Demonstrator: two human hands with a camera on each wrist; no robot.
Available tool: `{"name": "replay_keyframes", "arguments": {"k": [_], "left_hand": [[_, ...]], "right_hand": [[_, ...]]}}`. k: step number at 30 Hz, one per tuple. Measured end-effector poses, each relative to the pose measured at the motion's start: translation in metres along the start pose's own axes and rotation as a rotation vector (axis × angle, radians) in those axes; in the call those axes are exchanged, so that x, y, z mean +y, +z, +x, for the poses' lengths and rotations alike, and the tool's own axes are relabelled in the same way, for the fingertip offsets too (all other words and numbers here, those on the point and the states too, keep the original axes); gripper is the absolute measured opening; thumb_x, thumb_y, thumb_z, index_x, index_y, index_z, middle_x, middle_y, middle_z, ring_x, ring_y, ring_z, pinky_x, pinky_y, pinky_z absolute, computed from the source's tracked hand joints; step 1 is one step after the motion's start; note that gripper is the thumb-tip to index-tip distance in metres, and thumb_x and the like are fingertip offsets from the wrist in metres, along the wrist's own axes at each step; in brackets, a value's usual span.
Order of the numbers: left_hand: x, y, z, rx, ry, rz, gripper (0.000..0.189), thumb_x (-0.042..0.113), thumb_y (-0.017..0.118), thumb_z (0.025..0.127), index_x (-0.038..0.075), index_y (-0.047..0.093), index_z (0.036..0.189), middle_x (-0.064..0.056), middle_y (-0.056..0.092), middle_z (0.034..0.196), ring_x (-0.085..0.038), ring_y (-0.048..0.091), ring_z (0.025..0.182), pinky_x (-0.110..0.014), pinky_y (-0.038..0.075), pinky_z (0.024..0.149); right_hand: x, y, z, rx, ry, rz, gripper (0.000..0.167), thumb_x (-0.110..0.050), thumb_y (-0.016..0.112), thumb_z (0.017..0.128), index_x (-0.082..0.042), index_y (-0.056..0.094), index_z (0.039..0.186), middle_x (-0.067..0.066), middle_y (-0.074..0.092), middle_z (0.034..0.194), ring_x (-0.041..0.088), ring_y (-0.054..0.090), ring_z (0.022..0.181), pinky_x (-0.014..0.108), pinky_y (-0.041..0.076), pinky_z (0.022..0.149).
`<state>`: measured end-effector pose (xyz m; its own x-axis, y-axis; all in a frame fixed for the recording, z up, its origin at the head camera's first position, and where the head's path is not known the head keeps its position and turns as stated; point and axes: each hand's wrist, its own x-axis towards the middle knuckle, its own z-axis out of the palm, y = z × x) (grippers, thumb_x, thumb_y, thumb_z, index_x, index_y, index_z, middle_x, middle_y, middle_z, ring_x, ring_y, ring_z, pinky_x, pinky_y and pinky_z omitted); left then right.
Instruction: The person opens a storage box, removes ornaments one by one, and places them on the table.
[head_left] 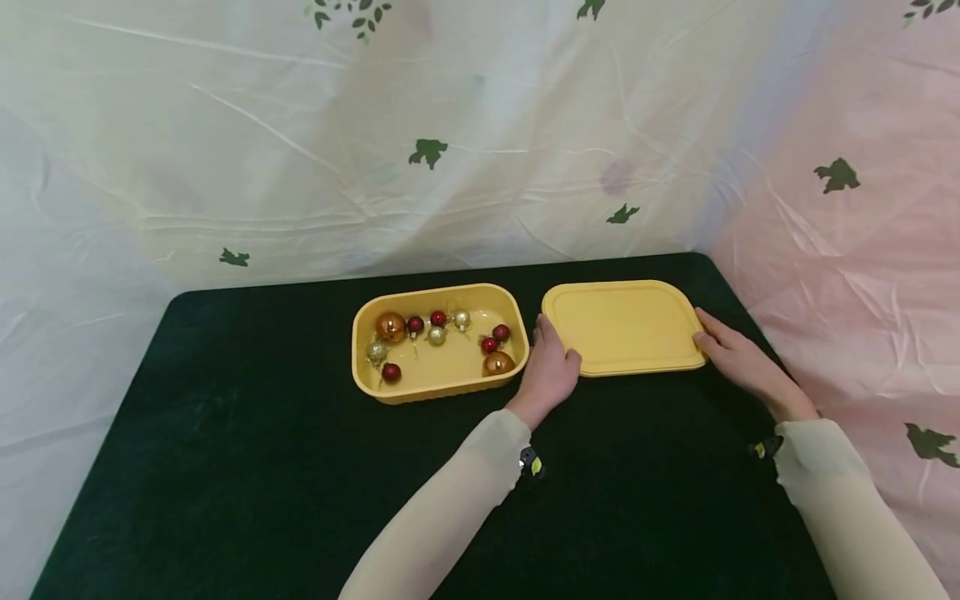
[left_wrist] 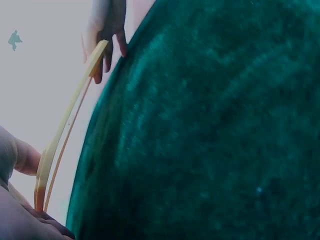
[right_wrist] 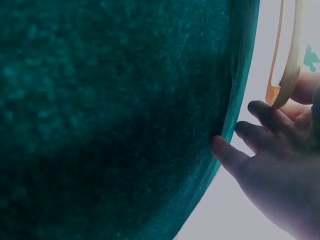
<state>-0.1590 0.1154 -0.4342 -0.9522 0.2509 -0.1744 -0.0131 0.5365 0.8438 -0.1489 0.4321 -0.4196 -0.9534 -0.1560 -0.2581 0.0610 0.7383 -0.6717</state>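
Note:
A yellow lid lies between my two hands, to the right of a yellow box. My left hand grips its left end, thumb over the top and fingers at the edge, close beside the box. At the other end, my right hand pinches the lid's right edge between thumb and fingers. Seen edge-on in the left wrist view, the lid stands off the cloth with a gap beneath it. The right wrist view shows fingertips under the lid's corner.
Inside the box are several small ornament balls: copper ones, dark red ones and pale gold ones. A dark green cloth covers the table. Behind it hangs a pale curtain with green leaf prints.

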Motion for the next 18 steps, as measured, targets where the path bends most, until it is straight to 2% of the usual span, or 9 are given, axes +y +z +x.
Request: {"name": "replay_keyframes", "arguments": {"k": [11,18], "left_hand": [[-0.003,0.01,0.005,0.024,-0.014,0.142,0.075,0.019,0.05,0.106,-0.005,0.008,0.163,-0.02,0.009,0.172,-0.03,0.011,0.159,-0.038,0.013,0.128],[-0.002,0.014,0.004,0.005,-0.031,0.197,0.075,0.023,0.052,0.106,-0.001,0.011,0.165,-0.018,0.005,0.173,-0.03,0.006,0.159,-0.04,0.01,0.128]], "right_hand": [[0.008,0.004,0.011,-0.07,0.067,-0.111,0.072,-0.035,0.031,0.114,0.006,-0.006,0.161,0.035,-0.001,0.166,0.056,0.007,0.151,0.072,0.014,0.118],[0.005,0.011,0.012,-0.057,0.089,-0.174,0.074,-0.034,0.037,0.113,0.005,-0.002,0.162,0.038,0.002,0.165,0.058,0.009,0.15,0.073,0.015,0.117]]}}
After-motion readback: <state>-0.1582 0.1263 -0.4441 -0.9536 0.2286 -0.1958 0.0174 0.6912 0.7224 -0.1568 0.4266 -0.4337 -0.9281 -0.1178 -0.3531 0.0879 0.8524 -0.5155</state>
